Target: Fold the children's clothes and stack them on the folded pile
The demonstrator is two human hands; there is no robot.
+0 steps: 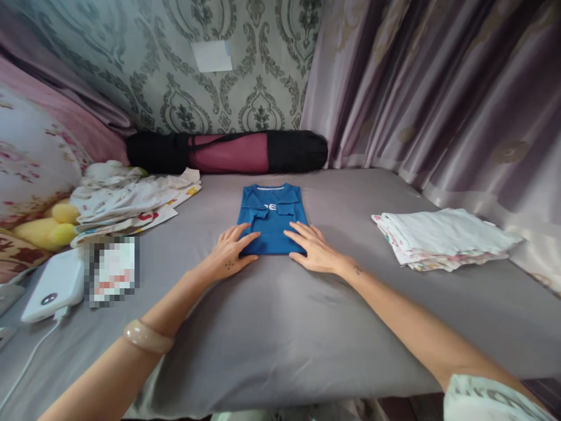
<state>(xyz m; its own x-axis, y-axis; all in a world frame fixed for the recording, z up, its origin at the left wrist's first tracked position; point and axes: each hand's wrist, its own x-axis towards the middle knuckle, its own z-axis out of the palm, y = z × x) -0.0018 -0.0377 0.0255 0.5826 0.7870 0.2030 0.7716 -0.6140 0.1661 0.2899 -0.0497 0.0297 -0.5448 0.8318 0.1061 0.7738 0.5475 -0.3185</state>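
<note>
A blue long-sleeved shirt (274,229) lies flat on the grey bed sheet (280,327), folded into a rectangle. Its collar points away from me, and both sleeves are turned in over the front, partly covering white letters. My left hand (232,251) rests on the lower left edge of the shirt, fingers spread. On the lower right edge lies my right hand (313,248), its fingers also apart and flat on the cloth. Neither hand grips the fabric. A pale bangle (148,337) circles my left wrist.
To the right sits a stack of folded white cloths (447,234). At left are a heap of light clothes (127,199), a yellow plush toy (48,228) and a white power bank (55,286) with a cable. A long black and maroon bag (228,153) lies along the wall.
</note>
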